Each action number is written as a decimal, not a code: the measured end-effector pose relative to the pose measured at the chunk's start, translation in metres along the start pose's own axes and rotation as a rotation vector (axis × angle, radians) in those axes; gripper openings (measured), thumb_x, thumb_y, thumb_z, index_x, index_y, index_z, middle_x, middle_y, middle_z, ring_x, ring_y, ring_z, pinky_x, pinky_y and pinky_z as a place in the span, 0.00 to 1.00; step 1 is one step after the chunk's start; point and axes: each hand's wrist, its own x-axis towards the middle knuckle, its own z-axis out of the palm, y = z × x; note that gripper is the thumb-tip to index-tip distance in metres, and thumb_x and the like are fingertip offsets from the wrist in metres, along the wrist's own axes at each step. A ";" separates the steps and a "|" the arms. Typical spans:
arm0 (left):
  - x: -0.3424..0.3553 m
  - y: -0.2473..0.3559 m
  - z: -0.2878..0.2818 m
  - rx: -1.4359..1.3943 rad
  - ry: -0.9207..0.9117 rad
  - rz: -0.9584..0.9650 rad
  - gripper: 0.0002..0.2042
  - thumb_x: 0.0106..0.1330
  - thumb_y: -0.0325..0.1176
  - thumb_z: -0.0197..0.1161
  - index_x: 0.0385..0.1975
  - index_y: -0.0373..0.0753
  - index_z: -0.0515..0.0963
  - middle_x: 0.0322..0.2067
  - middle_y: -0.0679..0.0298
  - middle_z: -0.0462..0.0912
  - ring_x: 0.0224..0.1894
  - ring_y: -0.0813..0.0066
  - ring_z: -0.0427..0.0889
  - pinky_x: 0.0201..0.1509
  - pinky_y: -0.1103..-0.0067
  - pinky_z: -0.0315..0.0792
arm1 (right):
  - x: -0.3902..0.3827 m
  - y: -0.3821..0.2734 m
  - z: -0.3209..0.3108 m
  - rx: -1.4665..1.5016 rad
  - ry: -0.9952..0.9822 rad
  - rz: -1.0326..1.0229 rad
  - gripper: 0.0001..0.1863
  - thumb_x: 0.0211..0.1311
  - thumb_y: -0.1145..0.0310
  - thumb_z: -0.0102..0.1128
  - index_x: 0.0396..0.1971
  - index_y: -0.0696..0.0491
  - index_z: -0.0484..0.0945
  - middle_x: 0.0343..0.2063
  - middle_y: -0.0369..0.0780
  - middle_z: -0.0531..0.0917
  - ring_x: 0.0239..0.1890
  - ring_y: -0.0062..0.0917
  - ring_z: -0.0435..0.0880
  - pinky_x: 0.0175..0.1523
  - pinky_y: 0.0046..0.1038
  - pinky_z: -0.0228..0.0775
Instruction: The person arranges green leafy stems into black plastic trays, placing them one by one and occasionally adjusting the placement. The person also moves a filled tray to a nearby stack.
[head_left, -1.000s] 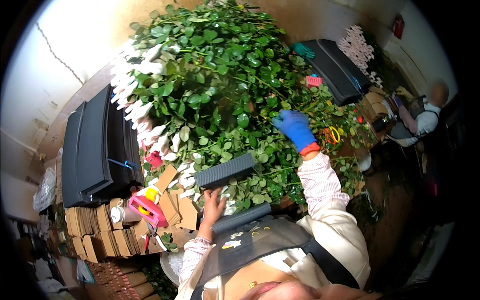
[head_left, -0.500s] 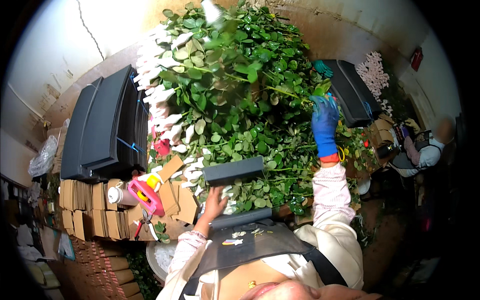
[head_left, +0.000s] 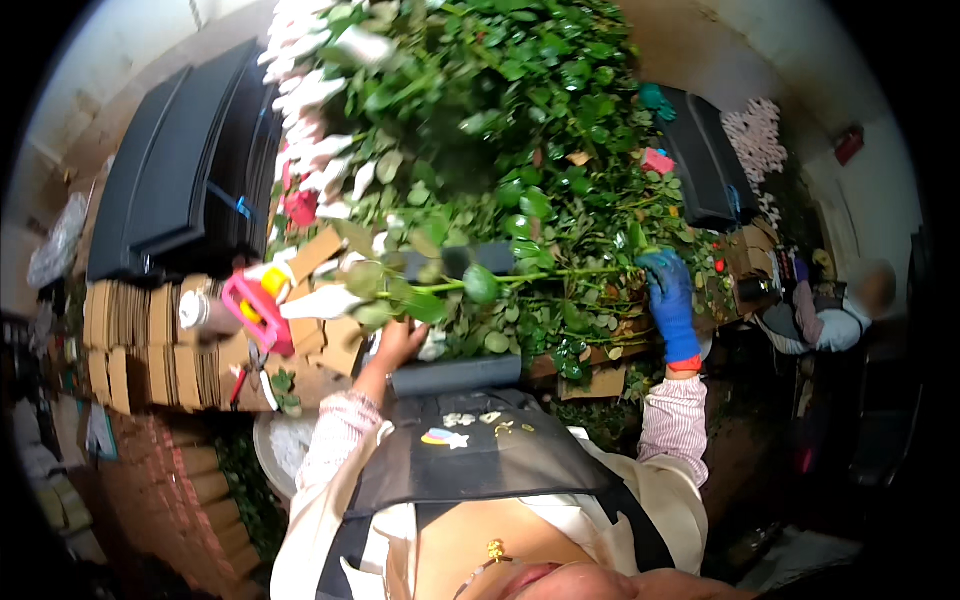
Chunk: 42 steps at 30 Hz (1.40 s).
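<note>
My right hand [head_left: 667,280], in a blue glove, is closed around the bare end of a long rose stem [head_left: 545,275]. The rose lies roughly level across the near side of the pile, its head in a white sleeve [head_left: 325,301] pointing left. My bare left hand [head_left: 400,345] is below the rose's leaves, which cover some of its fingertips; the visible fingers look stretched out and hold nothing that I can see. Just beyond it, a dark grey block [head_left: 460,262] lies partly behind the rose. A big pile of leafy roses [head_left: 560,110] covers the table, white-sleeved heads leftward.
Dark padded panels [head_left: 180,170] stand at the left, above stacked cardboard pieces [head_left: 150,345]. Close by are a pink tape dispenser [head_left: 258,312], a lidded cup [head_left: 205,312] and pruning shears [head_left: 262,378]. More dark panels [head_left: 700,160] lie at the right; a co-worker [head_left: 840,310] sits beyond.
My right hand has come nearer and slightly right, drawing a rose across in front of the dark block. My view has shifted, and my left hand stays near the block.
</note>
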 end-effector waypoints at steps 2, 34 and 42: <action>-0.004 -0.043 0.017 -0.558 -0.083 -0.155 0.21 0.62 0.33 0.66 0.55 0.36 0.72 0.46 0.50 0.78 0.47 0.52 0.80 0.48 0.64 0.76 | -0.020 0.007 0.021 -0.095 -0.126 0.048 0.16 0.60 0.74 0.57 0.48 0.47 0.81 0.47 0.44 0.82 0.50 0.44 0.80 0.58 0.42 0.71; 0.009 0.037 -0.036 0.248 0.146 0.050 0.15 0.74 0.42 0.53 0.41 0.36 0.79 0.36 0.55 0.82 0.40 0.53 0.80 0.44 0.64 0.73 | 0.016 -0.196 0.272 0.090 -0.682 -0.004 0.13 0.61 0.62 0.54 0.32 0.51 0.87 0.34 0.47 0.87 0.38 0.41 0.88 0.40 0.45 0.78; -0.019 0.018 -0.047 -0.366 0.655 -0.113 0.08 0.71 0.30 0.56 0.36 0.32 0.81 0.33 0.56 0.83 0.38 0.68 0.83 0.44 0.74 0.75 | 0.014 -0.196 0.273 -0.066 -0.732 0.051 0.20 0.65 0.46 0.54 0.43 0.44 0.83 0.41 0.44 0.86 0.45 0.40 0.85 0.50 0.44 0.74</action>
